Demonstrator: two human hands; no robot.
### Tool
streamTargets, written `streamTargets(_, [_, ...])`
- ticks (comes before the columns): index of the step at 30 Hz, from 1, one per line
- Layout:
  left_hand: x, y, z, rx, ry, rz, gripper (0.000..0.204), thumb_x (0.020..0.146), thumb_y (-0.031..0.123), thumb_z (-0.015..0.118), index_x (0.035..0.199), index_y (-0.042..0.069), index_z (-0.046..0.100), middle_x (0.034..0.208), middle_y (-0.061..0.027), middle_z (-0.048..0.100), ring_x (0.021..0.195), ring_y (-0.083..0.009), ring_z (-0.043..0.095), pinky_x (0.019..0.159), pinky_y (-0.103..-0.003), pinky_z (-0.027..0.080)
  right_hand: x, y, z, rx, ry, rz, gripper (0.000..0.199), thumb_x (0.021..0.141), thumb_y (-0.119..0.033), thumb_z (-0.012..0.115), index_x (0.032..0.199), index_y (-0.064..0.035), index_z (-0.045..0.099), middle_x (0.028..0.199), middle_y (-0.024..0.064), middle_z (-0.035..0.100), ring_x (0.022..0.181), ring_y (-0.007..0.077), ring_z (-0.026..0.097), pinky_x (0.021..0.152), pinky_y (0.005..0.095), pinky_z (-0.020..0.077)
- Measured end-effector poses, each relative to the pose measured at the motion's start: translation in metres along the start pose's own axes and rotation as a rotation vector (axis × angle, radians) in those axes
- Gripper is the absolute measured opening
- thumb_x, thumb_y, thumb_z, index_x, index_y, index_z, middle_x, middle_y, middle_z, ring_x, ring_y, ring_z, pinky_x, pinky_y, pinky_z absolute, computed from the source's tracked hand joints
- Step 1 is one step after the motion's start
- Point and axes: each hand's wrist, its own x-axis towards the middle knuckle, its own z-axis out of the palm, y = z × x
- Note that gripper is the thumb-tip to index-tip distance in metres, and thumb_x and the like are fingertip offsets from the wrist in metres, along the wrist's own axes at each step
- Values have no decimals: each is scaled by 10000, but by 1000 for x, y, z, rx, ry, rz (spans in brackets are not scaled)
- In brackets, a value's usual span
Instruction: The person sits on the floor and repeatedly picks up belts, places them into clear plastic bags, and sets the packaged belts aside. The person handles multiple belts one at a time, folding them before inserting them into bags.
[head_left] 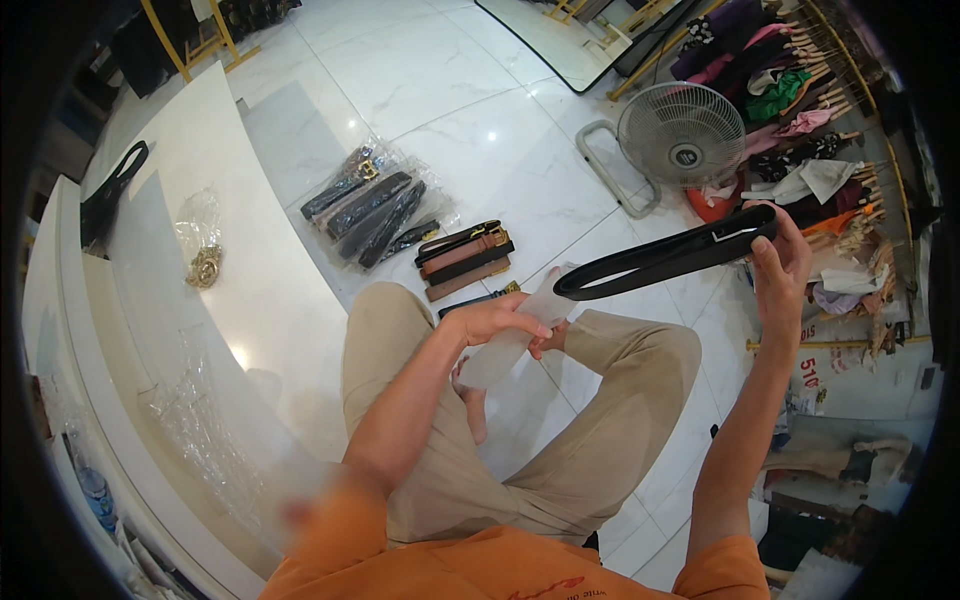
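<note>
My left hand is closed around a long frosted plastic sleeve, which slants up to the right above my crossed legs. At the right, my raised right hand pinches the buckle end of a black belt that is folded into a long loop. The loop's far end meets the mouth of the sleeve; whether it lies inside cannot be made out. Just beyond my left hand, a dark belt with a gold-coloured buckle rests on the floor. Farther off lies a row of rolled brown and black belts.
Several dark belts in clear bags lie on the tiles. A white counter at the left bears a bagged gold chain and crumpled clear plastic. A grey fan and a clothes rack stand at the right.
</note>
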Motion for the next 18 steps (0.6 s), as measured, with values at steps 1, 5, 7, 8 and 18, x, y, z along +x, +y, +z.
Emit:
streamTargets(1, [0,-1,-1,3,2,0,441,859,232,775,1215,12,637,1057,-79,649,831,-175,680,797,-339,567,3,-1,3,-22,-5,8,482,917,-155,767,1306,70,593,1196,81,654,1085,145,607,971,285,475])
streamTargets(5, [-3,3,-1,48,-1,-10,442,869,243,778,1218,7,644,1069,-79,651,836,-165,672,782,-318,564,12,5,10,-45,-15,37,465,904,-143,771,1285,70,611,1178,80,660,1081,139,602,964,276,471])
streamTargets(7, [-5,8,3,59,-9,9,435,873,241,774,1211,0,643,1075,-81,648,849,-168,662,782,-319,563,16,11,9,-35,-60,42,468,900,-143,774,1285,68,612,1174,80,662,1078,139,604,960,279,475])
streamTargets(8, [-6,8,3,65,-12,18,432,874,241,772,1207,-3,643,1079,-83,647,855,-170,658,782,-320,563,18,15,9,-28,-83,45,469,898,-142,776,1285,67,613,1172,80,663,1076,139,604,958,281,478])
streamTargets(18, [-5,18,9,64,-15,-5,392,884,242,751,1166,-11,649,1016,-84,634,822,-152,629,742,-302,545,19,42,31,13,-122,115,423,908,-96,756,1277,62,621,1131,66,679,1022,131,634,913,286,525])
